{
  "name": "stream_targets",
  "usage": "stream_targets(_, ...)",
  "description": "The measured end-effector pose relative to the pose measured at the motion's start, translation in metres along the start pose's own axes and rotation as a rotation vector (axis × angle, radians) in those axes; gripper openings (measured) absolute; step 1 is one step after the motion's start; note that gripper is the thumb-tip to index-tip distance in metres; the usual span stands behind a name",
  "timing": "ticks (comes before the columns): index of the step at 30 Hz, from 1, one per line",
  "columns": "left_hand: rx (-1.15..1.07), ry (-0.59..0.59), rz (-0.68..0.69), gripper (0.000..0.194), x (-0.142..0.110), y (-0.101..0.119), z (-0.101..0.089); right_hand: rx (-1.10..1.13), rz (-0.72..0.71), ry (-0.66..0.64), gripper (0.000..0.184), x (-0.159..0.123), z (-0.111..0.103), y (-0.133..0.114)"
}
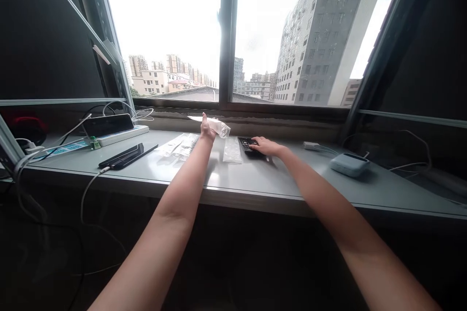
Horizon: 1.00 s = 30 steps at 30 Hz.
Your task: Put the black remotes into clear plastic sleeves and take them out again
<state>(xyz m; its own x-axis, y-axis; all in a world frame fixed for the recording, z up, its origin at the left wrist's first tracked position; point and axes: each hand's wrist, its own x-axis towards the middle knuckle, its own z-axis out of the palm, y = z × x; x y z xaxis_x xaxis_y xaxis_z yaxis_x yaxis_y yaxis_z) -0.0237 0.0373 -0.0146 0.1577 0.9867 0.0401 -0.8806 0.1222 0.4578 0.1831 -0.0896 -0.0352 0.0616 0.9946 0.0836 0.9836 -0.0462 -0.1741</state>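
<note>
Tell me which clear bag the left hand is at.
The crumpled bag against the left hand. It is bunched up, whereas the flat bag beside the black remote and the flat bag further left lie flat on the sill.

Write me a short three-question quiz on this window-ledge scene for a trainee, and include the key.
1. Which hand rests on the black remote control: left or right?
2. True or false: a black phone lies on the grey ledge to the left of the flat clear plastic sleeve.
3. What does the left hand touch?

Key:
1. The right hand
2. True
3. A clear plastic bag
</note>
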Motion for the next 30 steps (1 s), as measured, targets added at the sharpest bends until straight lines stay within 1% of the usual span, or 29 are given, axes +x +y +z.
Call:
stream_targets(2, 0.054, -0.004, 0.036, 0.040, -0.006, 0.002, 0.003, 0.025, 0.022, -0.052, 0.055, 0.002, 0.000, 0.004)
stream_targets(6, 0.125, -0.113, 0.044, 0.031, -0.018, 0.001, 0.009, 0.001, 0.036, -0.064, 0.052, 0.008, -0.002, 0.008)
stream_targets(9, 0.168, -0.180, 0.046, 0.033, -0.020, 0.000, 0.008, -0.020, 0.075, -0.068, 0.053, 0.011, -0.002, 0.011)
stream_targets(12, 0.191, -0.220, 0.041, 0.037, -0.018, 0.002, 0.005, -0.044, 0.115, -0.076, 0.046, 0.014, -0.002, 0.016)
stream_targets(14, 0.185, -0.245, 0.037, 0.036, -0.017, 0.004, 0.003, -0.048, 0.123, -0.067, 0.040, 0.014, -0.002, 0.019)
stream_targets(16, 0.149, -0.271, 0.032, 0.033, -0.019, 0.006, 0.004, -0.036, 0.119, -0.036, 0.037, 0.014, -0.002, 0.023)
stream_targets(18, 0.076, -0.283, 0.038, 0.032, -0.022, 0.009, 0.007, -0.012, 0.108, 0.024, 0.039, 0.014, -0.001, 0.025)
stream_targets(22, -0.101, -0.244, 0.070, 0.037, -0.027, 0.015, 0.012, 0.045, 0.084, 0.207, 0.049, 0.014, -0.004, 0.022)
stream_targets(24, -0.167, -0.182, 0.072, 0.042, -0.026, 0.018, 0.011, 0.160, 0.014, 0.309, 0.053, 0.014, -0.008, 0.015)
stream_targets(25, -0.189, -0.142, 0.074, 0.044, -0.024, 0.019, 0.009, 0.267, -0.056, 0.350, 0.054, 0.013, -0.011, 0.010)
stream_targets(26, -0.205, -0.097, 0.085, 0.047, -0.022, 0.021, 0.007, 0.407, -0.156, 0.369, 0.055, 0.011, -0.014, 0.005)
stream_targets(28, -0.219, -0.010, 0.129, 0.050, -0.018, 0.024, 0.002, 0.666, -0.365, 0.332, 0.055, 0.005, -0.020, -0.006)
stream_targets(30, -0.217, 0.052, 0.176, 0.050, -0.016, 0.026, -0.002, 0.797, -0.519, 0.267, 0.058, -0.004, -0.025, -0.015)
